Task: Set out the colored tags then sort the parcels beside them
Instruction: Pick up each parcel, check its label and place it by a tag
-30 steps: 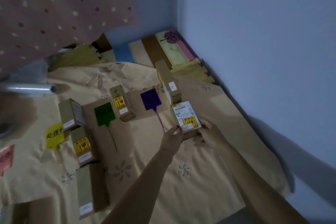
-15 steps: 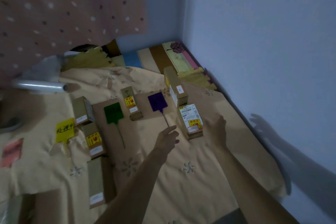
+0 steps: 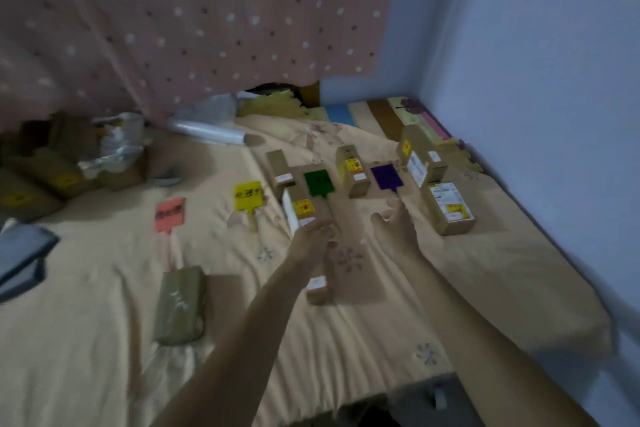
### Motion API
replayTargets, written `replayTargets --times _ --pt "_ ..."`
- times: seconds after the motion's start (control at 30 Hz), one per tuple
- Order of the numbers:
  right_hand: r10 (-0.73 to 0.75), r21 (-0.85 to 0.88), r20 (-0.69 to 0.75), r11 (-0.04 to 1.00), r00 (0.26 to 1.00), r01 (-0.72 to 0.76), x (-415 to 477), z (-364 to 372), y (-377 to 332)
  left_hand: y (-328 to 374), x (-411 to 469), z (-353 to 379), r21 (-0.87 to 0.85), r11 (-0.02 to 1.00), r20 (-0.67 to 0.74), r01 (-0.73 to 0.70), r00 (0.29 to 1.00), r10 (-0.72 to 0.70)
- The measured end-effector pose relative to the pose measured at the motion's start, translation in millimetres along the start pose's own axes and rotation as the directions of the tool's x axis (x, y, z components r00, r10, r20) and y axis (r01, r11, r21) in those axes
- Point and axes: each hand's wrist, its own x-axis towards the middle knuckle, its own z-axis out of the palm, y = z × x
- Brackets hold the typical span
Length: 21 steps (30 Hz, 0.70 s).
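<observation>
Left hand (image 3: 309,242) and right hand (image 3: 395,229) released, empty, above wrinkled beige sheet (image 3: 104,315), boxy cardboard parcel (image 3: 448,208), flat purple tag (image 3: 386,177)

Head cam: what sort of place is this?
Likely a bedroom doubling as a sorting spot: a floral bedsheet spread up to the wall, a dotted curtain behind, and parcels laid beside coloured tags on it.

On sheet (image 3: 104,288), tags run in a row from leftmost tag (image 3: 169,215) to rightmost tag (image 3: 387,177); near parcel (image 3: 448,208), far parcel (image 3: 420,156) right of it.
</observation>
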Motion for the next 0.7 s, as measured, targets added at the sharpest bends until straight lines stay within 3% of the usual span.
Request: replayTargets --times 0.13,0.33,0.7 --pt "-0.076 -0.031 0.084 0.996 0.994 0.079 -72 67 -37 -12 -49 -111 0.013 0.997 0.043 -0.070 0.997 0.070" --pt "-0.109 -0.126 0.270 0.981 0.957 0.147 -140 159 -58 -37 -107 -232 0.106 0.990 -0.122 -0.093 0.987 0.105" --pt "0.068 -0.329 0.525 0.936 0.848 0.128 -184 270 -47 -93 -135 -330 0.226 0.972 -0.394 0.060 0.918 0.035"
